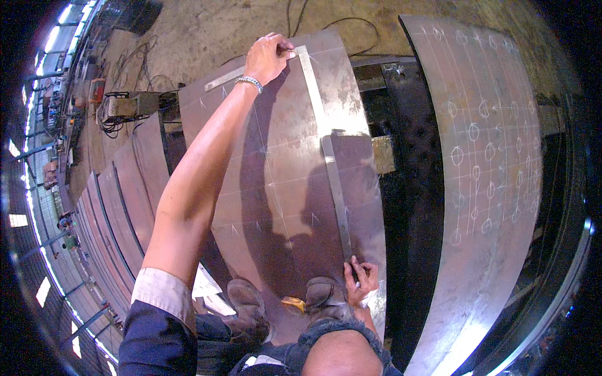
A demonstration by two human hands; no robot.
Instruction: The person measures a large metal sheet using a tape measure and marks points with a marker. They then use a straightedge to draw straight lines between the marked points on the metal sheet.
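Observation:
A marked steel plate (241,188) lies under my boots, with thin white lines and small V-shaped marks on it. Across its right part rests a large L-shaped steel square (335,182). My left hand (268,59), a chain bracelet at its wrist, reaches to the far end of the plate. Its fingers are pinched at the square's corner and hide part of the short arm. Close to my right boot, my right hand (362,280) has its bent fingers closed on the near end of the long arm. Whether either hand also holds something small is hidden.
Another plate (489,156), covered with white circles and lines, lies to the right across a dark gap. Several stacked plates (103,216) stand at the left. A small yellow object (293,304) sits between my boots (246,301). Cables (351,22) cross the far floor.

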